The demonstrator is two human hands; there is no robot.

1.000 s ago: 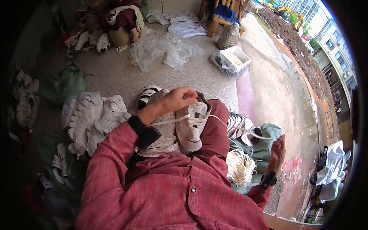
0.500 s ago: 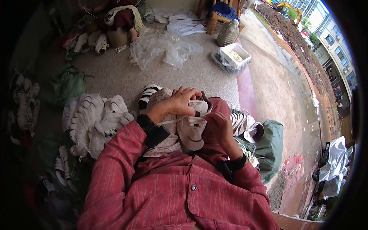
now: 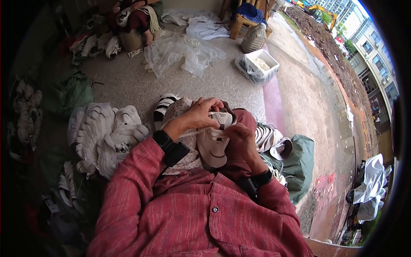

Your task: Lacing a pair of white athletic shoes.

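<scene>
I see both hands together on a white shoe (image 3: 212, 143) in the lap: left hand (image 3: 200, 115) gripping its top, right hand (image 3: 240, 139) clamped at its 3 o'clock side. Pile of white shoe uppers (image 3: 105, 137) lies at 9 o'clock.

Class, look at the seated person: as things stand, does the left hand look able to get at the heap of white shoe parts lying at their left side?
Probably yes. The heap of white shoe parts lies beside the left forearm with nothing between, but the left hand is busy on the shoe in the lap, as is the right hand.
</scene>
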